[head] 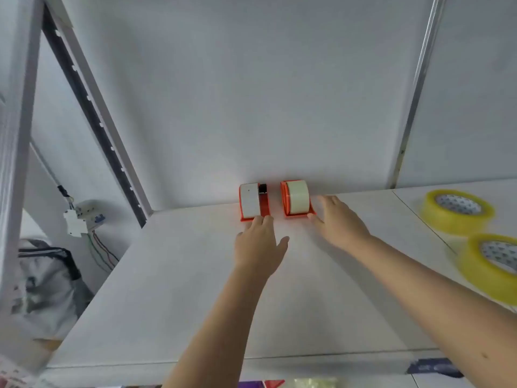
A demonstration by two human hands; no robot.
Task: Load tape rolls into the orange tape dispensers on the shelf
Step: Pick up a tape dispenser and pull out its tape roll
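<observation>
Two bare arms reach out over the white shelf (173,289) toward the back wall, where two orange tape holders sit side by side. The left hand (258,245) is flat and open, holding nothing, and its fingertips touch the front edge of the left orange dispenser (254,203), which has a white roll in it. The right hand (340,219) is open too, with spread fingers touching the front right corner of the right orange dispenser (297,198), which holds a pale roll, and two yellow tape rolls (457,211) lie well off to the right of that dispenser.
</observation>
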